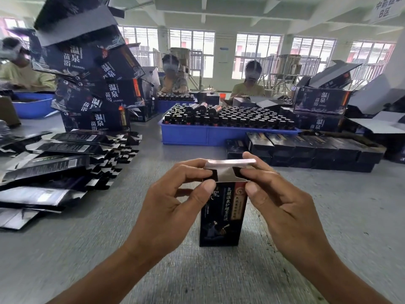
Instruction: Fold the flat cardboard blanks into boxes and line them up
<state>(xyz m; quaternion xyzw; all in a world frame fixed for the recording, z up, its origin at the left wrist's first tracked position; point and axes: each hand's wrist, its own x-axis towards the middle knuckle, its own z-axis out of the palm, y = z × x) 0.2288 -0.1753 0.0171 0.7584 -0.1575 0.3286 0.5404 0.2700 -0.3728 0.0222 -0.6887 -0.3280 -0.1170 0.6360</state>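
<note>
While it stands upright on the table (pixel 65 249), both hands pinch the box (pixel 221 216).
Left hand (pixel 173 207) and right hand (pixel 282 205) grip its top flaps; flat blanks (pixel 59 163) lie left of it.

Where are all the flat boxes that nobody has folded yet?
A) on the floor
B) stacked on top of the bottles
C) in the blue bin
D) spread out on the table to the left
D: the flat cardboard blanks lie fanned out on the grey table left of the hands, while the blue bin holds dark bottles.
</note>
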